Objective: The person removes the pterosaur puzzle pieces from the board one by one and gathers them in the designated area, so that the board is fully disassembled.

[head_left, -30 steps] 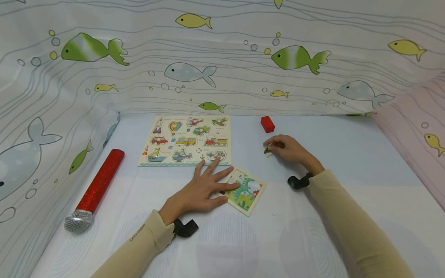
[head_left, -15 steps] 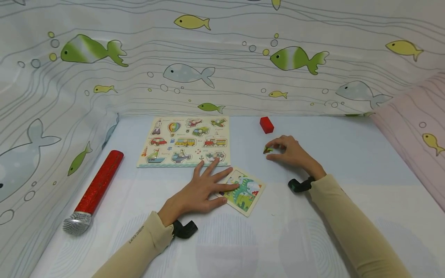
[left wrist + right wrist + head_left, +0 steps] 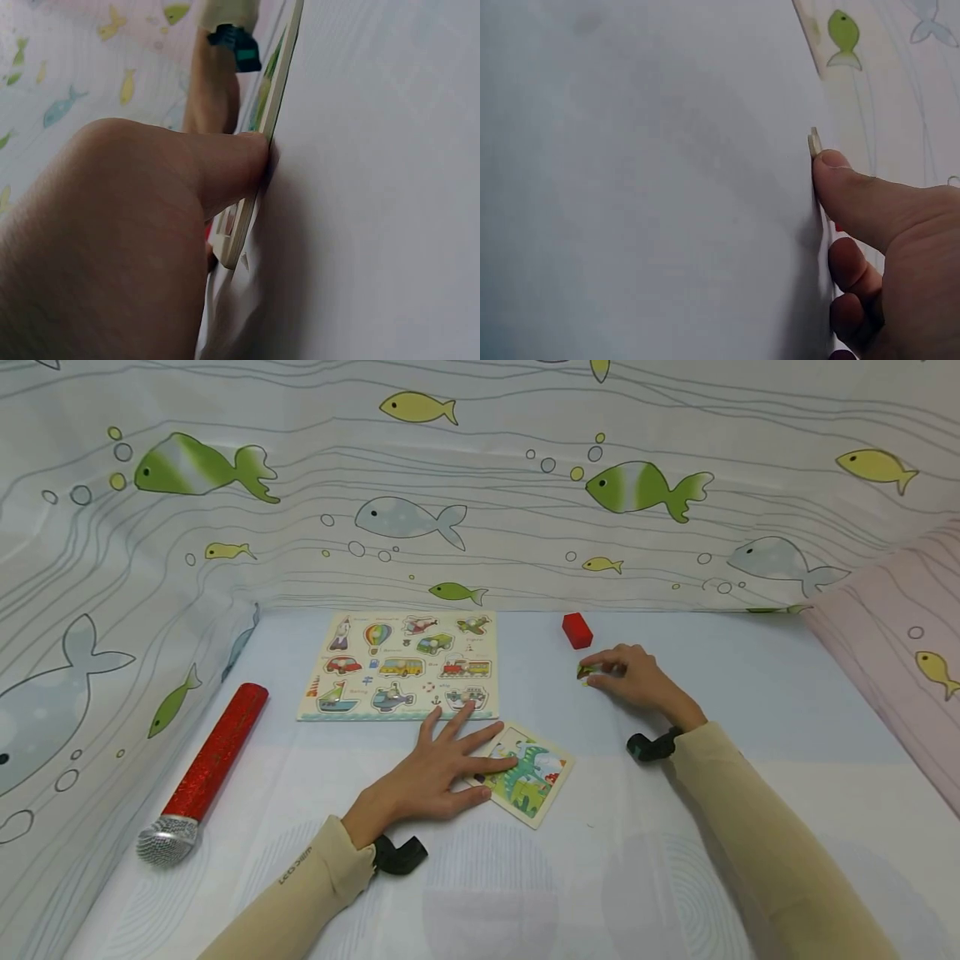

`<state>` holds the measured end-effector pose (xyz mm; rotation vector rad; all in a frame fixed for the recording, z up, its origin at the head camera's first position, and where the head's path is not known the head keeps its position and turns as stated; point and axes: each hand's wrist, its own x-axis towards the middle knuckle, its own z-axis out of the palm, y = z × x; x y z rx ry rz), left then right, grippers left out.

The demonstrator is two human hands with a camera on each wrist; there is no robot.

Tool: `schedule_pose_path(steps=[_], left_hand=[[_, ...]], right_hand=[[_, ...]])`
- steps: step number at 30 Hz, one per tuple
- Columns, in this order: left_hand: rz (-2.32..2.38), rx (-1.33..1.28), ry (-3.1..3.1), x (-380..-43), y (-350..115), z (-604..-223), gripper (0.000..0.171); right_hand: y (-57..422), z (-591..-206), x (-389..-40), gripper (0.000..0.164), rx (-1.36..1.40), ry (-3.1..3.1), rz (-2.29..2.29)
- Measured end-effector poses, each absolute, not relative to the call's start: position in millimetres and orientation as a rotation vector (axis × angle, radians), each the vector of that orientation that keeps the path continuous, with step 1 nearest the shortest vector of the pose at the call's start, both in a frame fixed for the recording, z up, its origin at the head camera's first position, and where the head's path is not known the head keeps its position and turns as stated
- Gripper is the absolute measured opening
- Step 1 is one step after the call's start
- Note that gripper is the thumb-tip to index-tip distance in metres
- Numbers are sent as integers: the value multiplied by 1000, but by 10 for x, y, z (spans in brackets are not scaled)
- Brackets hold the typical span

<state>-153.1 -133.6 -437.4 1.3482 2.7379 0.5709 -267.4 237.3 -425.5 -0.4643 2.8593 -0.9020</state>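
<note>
My left hand [image 3: 438, 777] lies with spread fingers on a small wooden dinosaur jigsaw puzzle [image 3: 538, 770] and partly covers its left side. In the left wrist view, the thumb [image 3: 236, 161] rests against the edge of the puzzle board [image 3: 247, 225]. To the upper right of the puzzle, my right hand [image 3: 637, 681] pinches a small, colourful puzzle piece [image 3: 582, 671] between thumb and fingers. Only a pale edge of this puzzle piece [image 3: 814, 142] shows past the thumb in the right wrist view; its picture is mostly hidden.
A wooden vehicle peg puzzle [image 3: 360, 689] lies beyond my left hand, close to its fingertips. Behind my right hand sits a red block [image 3: 577, 631]. A red microphone [image 3: 217, 752] lies at the left. A fish-print curtain [image 3: 510, 527] stands along the back.
My right hand has turned the puzzle piece about in its fingers and shifted slightly right and away. My left hand stays on the dinosaur puzzle.
</note>
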Motion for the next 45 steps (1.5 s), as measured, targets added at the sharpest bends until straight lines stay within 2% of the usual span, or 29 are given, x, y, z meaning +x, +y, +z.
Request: schedule_pose_path(steps=[18, 30, 38, 45], left_hand=[[552, 1340, 2739, -1529, -1326, -4376, 48], [543, 1357, 2767, -1539, -1317, -4370, 48], [519, 1345, 2750, -1563, -1320, -4374, 48], [526, 1336, 2744, -1564, -1335, -4386, 48]], right_hand=[[2417, -4257, -2808, 35, -506, 2864, -879], [2393, -4265, -2658, 37, -302, 2826, -1264], [2131, -4288, -2447, 32, -536, 2745, -1353], [1814, -4243, -2295, 23, -787, 2506, -1242]])
